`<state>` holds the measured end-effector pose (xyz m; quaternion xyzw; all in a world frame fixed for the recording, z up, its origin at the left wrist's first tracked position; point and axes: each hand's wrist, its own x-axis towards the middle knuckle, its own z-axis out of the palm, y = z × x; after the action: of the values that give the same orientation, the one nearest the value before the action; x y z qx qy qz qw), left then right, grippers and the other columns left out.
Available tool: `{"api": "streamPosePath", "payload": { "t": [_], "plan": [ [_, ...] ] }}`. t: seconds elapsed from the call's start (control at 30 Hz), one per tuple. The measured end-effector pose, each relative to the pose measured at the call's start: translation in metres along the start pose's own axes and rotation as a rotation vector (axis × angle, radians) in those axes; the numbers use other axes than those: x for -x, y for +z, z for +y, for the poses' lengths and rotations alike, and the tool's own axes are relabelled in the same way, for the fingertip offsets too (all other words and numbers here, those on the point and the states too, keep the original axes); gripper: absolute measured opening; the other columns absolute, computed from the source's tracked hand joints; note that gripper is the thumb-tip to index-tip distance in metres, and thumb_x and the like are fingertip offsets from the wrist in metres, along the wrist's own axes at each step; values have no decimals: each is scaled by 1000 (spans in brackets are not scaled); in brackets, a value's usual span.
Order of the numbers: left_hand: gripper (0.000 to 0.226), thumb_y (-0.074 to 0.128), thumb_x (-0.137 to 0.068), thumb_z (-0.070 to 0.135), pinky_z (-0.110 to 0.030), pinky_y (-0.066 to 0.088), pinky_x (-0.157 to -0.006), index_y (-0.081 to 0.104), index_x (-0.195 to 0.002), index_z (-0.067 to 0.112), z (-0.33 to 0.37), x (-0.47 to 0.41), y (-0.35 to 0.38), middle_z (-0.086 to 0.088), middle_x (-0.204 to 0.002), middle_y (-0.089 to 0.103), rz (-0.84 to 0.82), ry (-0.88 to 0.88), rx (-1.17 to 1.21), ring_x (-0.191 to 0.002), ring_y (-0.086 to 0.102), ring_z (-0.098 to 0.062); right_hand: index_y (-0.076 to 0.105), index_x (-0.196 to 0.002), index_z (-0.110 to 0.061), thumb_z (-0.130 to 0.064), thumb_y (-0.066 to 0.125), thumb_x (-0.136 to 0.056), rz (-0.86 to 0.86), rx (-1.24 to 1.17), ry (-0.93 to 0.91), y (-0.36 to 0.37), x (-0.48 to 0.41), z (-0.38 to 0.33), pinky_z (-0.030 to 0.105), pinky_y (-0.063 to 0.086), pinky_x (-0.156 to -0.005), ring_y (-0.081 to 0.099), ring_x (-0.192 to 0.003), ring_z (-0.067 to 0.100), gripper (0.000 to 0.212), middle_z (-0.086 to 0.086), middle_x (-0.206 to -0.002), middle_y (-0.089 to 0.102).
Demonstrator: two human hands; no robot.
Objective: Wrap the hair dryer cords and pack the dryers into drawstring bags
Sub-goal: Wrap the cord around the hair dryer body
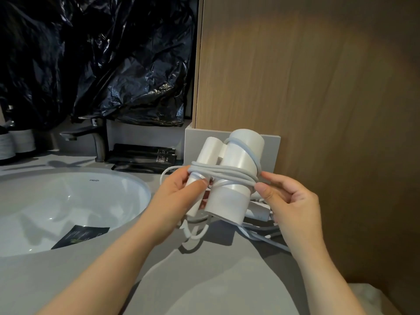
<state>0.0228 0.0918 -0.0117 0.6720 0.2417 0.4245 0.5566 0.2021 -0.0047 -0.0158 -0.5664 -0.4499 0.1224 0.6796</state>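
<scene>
The right hand (288,201) pinches the cord (229,175) between thumb and forefinger, right at the barrel's right edge where the windings come round. The left hand (179,196) grips the folded-in handle of the hair dryer (236,155), thumb pressed across its front just below the windings. The one dryer sits between the two hands, held above the counter (204,280), barrel tilted with its top leaning away and to the right. The cord binds barrel and handle together in about four turns lying side by side, and one more turn crosses the barrel diagonally higher up. A loose loop of the cord hangs below the left hand, down to the counter.

Under the right hand a white cylinder (256,212) lies on the counter among more pale cable (261,235); whether it is a second dryer cannot be told.

To the left is one white sink (127,185) with one black packet (79,235) inside. Behind it stand one dark faucet (100,142), a small stack of black sachets (143,155) and two pale cups (22,142) at the frame's edge. Black plastic sheeting (91,64) covers the wall above, and a wood panel (318,87) fills the right side.
</scene>
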Motion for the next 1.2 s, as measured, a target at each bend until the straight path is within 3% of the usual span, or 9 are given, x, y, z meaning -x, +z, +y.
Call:
{"api": "streamPosePath", "payload": {
  "t": [0.17, 0.33, 0.43, 0.53, 0.63, 0.77, 0.97, 1.07, 1.2],
  "plan": [
    [21, 65, -89, 15, -33, 60, -75, 63, -110, 17, -1, 1, 7, -6, -97, 73, 41, -1, -14, -81, 71, -14, 71, -93, -30, -48, 71, -60, 57, 27, 15, 0, 0, 2, 19, 56, -61, 68, -81, 2, 38, -16, -84, 74],
    [28, 71, -83, 23, -44, 59, -79, 63, -109, 23, -4, 2, 7, -5, -98, 73, 29, 8, -64, -90, 70, -26, 71, -84, -24, -50, 74, -62, 123, 49, -21, 0, -1, 6, 16, 51, -56, 66, -75, 10, 34, -8, -80, 72],
    [29, 73, -80, 24, -31, 60, -65, 63, -107, 26, -6, 3, 8, -5, -97, 72, 31, 48, -90, -92, 68, -30, 68, -74, -16, -46, 72, -68, 149, 51, -74, 0, 0, 4, 14, 45, -51, 56, -61, 7, 31, -6, -67, 66],
    [31, 71, -86, 11, -33, 60, -74, 63, -115, 19, -9, 5, 15, -14, -103, 70, -11, 30, -57, -89, 69, -25, 63, -66, -8, -39, 73, -73, 243, 19, -114, -3, -2, 4, 14, 41, -48, 45, -53, 7, 33, 2, -57, 57],
    [33, 65, -88, 5, -26, 59, -73, 62, -118, 16, -9, 6, 20, -12, -104, 71, -24, 24, -14, -88, 70, -19, 60, -61, -5, -38, 74, -74, 288, 9, -107, -6, -4, 6, 14, 37, -46, 39, -48, 6, 38, -4, -48, 49],
    [31, 64, -88, 3, -26, 59, -75, 62, -117, 12, -8, 3, 15, -12, -103, 72, 42, 54, 30, -88, 70, -20, 64, -63, -8, -38, 73, -77, 207, 70, -84, -3, -3, 7, 11, 37, -45, 42, -47, 5, 34, -5, -49, 51],
    [26, 62, -91, 9, -43, 57, -83, 64, -117, 16, -9, 1, 9, -16, -104, 73, 42, -5, 83, -96, 69, -36, 70, -76, -22, -51, 68, -74, 80, 72, 53, -2, -3, 8, 28, 49, -63, 58, -67, 7, 30, -6, -71, 68],
    [28, 59, -92, 8, -36, 60, -73, 62, -119, 10, -7, 2, 11, -24, -110, 69, -2, -50, 174, -89, 67, -35, 70, -86, -29, -60, 60, -70, 4, 23, 140, -3, -3, 2, 17, 48, -58, 64, -73, 9, 37, -13, -76, 71],
    [28, 56, -93, 10, -26, 57, -60, 61, -121, 10, -2, 4, 9, -18, -106, 72, -51, -95, 231, -78, 69, -24, 68, -84, -31, -44, 52, -89, -148, -84, 202, -4, 0, -8, 0, 42, -47, 64, -67, -11, 21, -23, -69, 70]
  ]
}}
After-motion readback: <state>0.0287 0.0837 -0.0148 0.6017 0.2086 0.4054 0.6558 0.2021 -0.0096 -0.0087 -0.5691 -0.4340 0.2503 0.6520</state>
